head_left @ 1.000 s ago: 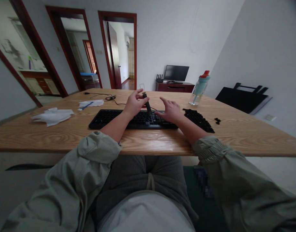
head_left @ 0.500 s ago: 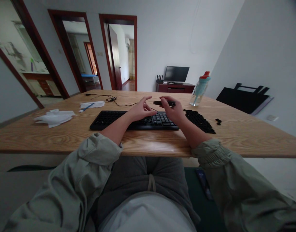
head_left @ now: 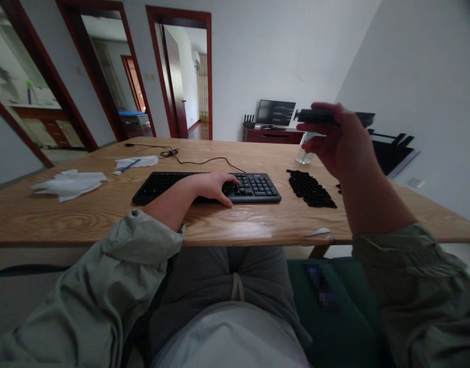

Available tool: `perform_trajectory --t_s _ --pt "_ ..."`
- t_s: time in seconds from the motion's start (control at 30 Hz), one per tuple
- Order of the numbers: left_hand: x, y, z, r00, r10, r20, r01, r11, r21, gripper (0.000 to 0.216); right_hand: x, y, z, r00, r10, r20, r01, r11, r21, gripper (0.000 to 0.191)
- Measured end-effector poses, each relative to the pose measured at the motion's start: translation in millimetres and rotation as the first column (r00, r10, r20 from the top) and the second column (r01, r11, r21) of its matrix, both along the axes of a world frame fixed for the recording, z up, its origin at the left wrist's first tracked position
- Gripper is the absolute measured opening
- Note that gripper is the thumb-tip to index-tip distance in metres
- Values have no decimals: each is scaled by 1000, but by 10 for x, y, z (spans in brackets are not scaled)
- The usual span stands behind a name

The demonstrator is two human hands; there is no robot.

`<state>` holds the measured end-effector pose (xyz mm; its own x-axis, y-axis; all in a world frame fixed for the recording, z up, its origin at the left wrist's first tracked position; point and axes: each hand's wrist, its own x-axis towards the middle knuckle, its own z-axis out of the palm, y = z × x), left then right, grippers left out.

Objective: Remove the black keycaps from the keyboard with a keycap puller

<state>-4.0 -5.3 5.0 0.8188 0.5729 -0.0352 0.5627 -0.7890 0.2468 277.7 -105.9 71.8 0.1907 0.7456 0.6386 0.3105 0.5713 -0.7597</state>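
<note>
A black keyboard (head_left: 258, 186) lies on the wooden table (head_left: 219, 225) in front of me. My left hand (head_left: 215, 186) rests palm down on its middle, thumb spread toward the front edge, hiding part of the keys. Raised at the right, above the table, my right hand (head_left: 340, 133) grips a black cylindrical tool (head_left: 319, 116) with a short narrow tip pointing left; its exact kind does not show. Below that hand lies a patch of small black pieces (head_left: 310, 188), which look like keycaps, laid close together beside the keyboard. The keyboard cable (head_left: 204, 162) runs back to a coil.
White tissues (head_left: 72, 184) lie at the left, with a blue thin-handled item (head_left: 128, 166) on another tissue behind. A clear bottle (head_left: 304, 153) stands partly hidden behind my right hand. Something white (head_left: 319, 232) sits at the table's front edge.
My right hand has risen from over the keyboard to the right, carrying the black tool. My left hand has come down onto the keys. The view has shifted slightly.
</note>
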Motion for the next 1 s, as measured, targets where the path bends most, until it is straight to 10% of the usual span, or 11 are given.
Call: perform_trajectory --t_s 0.17,0.43,1.0 --pt "23 39 -2 1000 -19 -16 19 1000 14 78 -184 76 -22 997 -15 -81 22 996 84 29" --pt "20 102 -58 999 40 11 -40 999 28 81 -564 470 -876 968 218 124 -153 906 -395 38" --pt "15 197 -172 954 3 299 -19 999 51 28 -528 582 -1092 938 142 315 5 906 -423 27"
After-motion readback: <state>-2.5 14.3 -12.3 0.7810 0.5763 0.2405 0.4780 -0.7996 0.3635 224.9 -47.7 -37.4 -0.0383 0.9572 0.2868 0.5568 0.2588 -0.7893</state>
